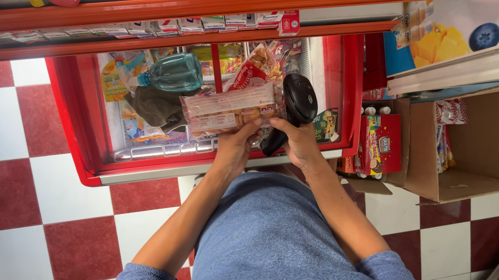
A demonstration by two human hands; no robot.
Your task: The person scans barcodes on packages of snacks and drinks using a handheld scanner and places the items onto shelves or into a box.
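My left hand (pixel 235 146) holds a clear packet of biscuits (pixel 228 110) by its near edge, flat over the red chest freezer (pixel 74 115). My right hand (pixel 298 142) grips the handle of a black handheld scanner (pixel 298 101), whose head points at the packet's right end. Both hands meet at the freezer's front rim. A red snack bag (pixel 252 68) shows just behind the packet.
On the freezer's glass lid lie a green water bottle (pixel 171 73) and a dark cloth (pixel 156 106). A red shelf (pixel 198 6) with small boxes runs above. To the right stands an open cardboard box (pixel 478 140) and red cartons (pixel 379 142). Floor is red-and-white tile.
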